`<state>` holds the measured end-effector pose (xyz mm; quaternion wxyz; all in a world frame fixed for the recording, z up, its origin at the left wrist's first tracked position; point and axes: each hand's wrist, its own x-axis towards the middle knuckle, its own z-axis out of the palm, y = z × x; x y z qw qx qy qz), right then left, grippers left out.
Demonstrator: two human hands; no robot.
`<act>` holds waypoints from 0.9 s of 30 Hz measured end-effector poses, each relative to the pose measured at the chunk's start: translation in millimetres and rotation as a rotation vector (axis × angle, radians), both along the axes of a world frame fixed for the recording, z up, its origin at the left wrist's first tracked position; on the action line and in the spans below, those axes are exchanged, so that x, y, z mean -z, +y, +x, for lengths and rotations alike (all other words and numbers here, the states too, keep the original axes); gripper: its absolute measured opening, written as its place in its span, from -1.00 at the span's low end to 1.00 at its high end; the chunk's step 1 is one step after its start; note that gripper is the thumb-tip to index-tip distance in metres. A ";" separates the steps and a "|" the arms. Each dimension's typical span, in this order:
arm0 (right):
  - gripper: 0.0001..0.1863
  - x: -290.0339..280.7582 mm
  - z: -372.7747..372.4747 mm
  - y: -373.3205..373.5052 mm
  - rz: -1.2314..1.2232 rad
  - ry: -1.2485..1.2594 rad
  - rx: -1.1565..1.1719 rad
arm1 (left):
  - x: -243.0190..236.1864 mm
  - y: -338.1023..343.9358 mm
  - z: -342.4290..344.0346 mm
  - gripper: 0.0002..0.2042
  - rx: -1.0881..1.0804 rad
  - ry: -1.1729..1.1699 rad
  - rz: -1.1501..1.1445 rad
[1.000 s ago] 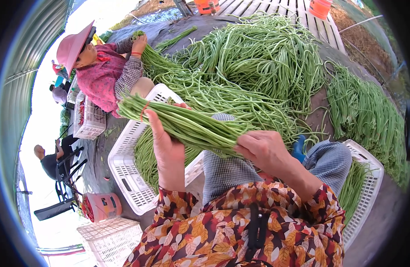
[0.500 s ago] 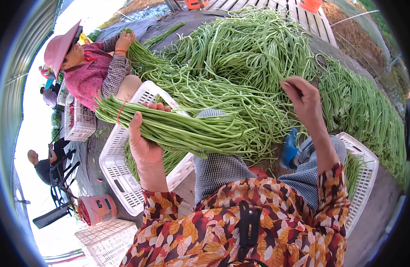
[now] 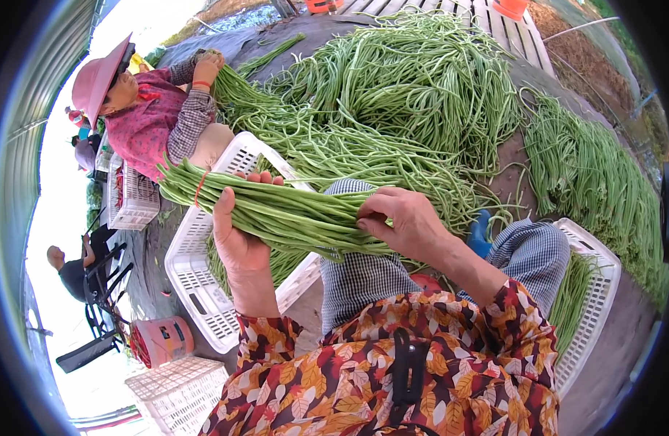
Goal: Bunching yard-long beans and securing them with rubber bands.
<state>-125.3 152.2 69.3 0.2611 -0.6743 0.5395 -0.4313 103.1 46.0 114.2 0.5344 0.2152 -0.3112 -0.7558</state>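
My left hand (image 3: pixel 236 236) is closed round a long bundle of green long beans (image 3: pixel 280 211), which has a red band (image 3: pixel 201 187) near its left end. My right hand (image 3: pixel 400 224) has its fingers curled and pinching at the bundle's right part, over my checked trouser leg. Just under my left hand is a white plastic crate (image 3: pixel 191 291) holding more beans. A second white crate (image 3: pixel 592 305) with beans stands at my right, beside my bent knee and a blue shoe (image 3: pixel 478 236). A large loose heap of beans (image 3: pixel 422 87) lies beyond my hands.
A person in a pink hat (image 3: pixel 138 123) handles beans at the left. Further left are a seated person (image 3: pixel 80 272), crates (image 3: pixel 135 200), a red-filled bucket (image 3: pixel 166 340) and a black chair-like frame (image 3: pixel 95 341). Orange buckets (image 3: pixel 509 7) stand on slats at the back; more beans (image 3: pixel 592 174) lie right.
My right hand left the bundle, was raised up and to the right half a second ago, and is now back down on it. My left hand keeps its hold, a little further left than at first.
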 end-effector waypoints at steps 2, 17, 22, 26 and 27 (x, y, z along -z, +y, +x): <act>-0.86 1.8 7.1 -0.2 -0.007 0.030 0.071 | -2.2 2.2 -1.5 -0.70 0.002 -0.008 -0.010; -0.79 -54.8 42.2 -35.0 -0.189 -0.049 -0.024 | -7.9 18.1 -20.6 -0.73 -0.011 -0.029 0.025; -0.80 -52.9 23.7 13.4 -0.096 0.234 -0.083 | -4.9 2.9 -9.5 -0.68 -0.159 0.011 0.058; -0.91 -53.9 -58.1 82.6 0.282 -0.103 -0.120 | 6.3 -17.3 22.3 -0.64 -0.235 0.013 0.117; -0.93 -55.8 -83.0 98.5 0.286 -0.199 0.017 | 10.7 -18.5 27.9 -0.63 -0.251 0.038 0.131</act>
